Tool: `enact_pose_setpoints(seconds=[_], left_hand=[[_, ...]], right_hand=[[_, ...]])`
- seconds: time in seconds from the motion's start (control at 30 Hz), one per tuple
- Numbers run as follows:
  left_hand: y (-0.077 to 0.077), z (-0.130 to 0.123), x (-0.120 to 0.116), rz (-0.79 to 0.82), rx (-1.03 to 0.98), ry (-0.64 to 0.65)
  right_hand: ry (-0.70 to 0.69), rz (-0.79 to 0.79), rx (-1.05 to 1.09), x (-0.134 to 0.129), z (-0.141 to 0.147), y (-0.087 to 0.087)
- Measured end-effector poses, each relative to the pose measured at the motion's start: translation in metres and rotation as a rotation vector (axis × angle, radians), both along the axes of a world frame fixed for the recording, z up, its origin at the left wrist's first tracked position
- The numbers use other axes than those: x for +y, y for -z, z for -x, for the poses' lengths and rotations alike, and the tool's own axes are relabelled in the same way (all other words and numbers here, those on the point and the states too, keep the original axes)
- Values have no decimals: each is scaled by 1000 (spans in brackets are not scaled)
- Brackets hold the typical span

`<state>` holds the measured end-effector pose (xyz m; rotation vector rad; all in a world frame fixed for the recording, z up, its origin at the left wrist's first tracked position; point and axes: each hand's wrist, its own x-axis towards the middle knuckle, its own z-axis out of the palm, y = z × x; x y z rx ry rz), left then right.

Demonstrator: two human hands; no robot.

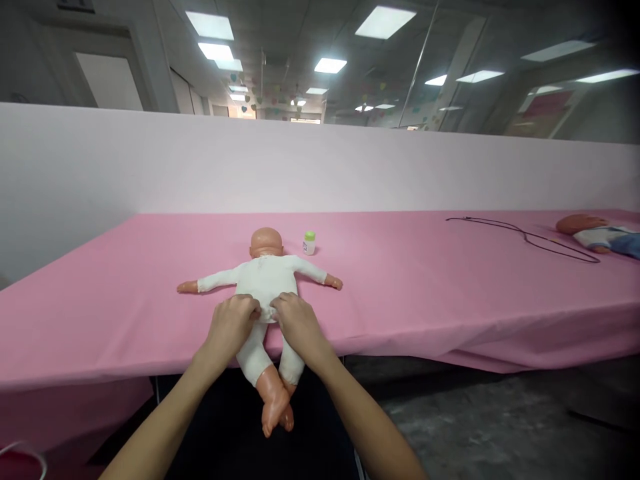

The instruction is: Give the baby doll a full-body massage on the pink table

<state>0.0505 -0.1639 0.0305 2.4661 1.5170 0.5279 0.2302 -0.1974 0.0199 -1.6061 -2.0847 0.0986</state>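
Observation:
A baby doll (265, 277) with a white cloth body lies face down at the near edge of the pink-covered table, arms spread and head away from me. Its crossed feet hang past the edge. My left hand (234, 327) rests on the left side of the doll's lower back, fingers curled in on the cloth. On the right side, my right hand (299, 325) is curled the same way, its fingertips on the white cloth. Both hands look closed, with a small gap between them. Beyond the doll's head stands a small jar (309, 244) with a green lid.
The pink tablecloth (400, 287) drapes over the front edge. A thin black cord (525, 235) lies looped at the back right. Another doll (595, 233) in white and blue lies at the far right. A white partition (320, 167) runs behind the table.

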Motion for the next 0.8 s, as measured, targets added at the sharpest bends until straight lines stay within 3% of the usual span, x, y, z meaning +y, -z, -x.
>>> enact_pose_setpoints(seconds=[0.17,0.3,0.4,0.5,0.63,0.8], left_hand=[[-2,-19,-15,-86,290,-62],[-6,-13,-19,-90,297,-26],[-13,1,-13,-47,187,41],[-25,7,8,-60,26,57],[-35,-12,52,-185,11,-83],[-21,-42,86,-169,169,-118]], right_hand=[[44,16,-19,10,8,5],[36,11,91,5,2,11],[-53,-10,269,-2,-9,9],[-160,23,395,5,-21,-7],[-50,-68,259,43,-27,-30],[119,-9,-45,91,-18,-22]])
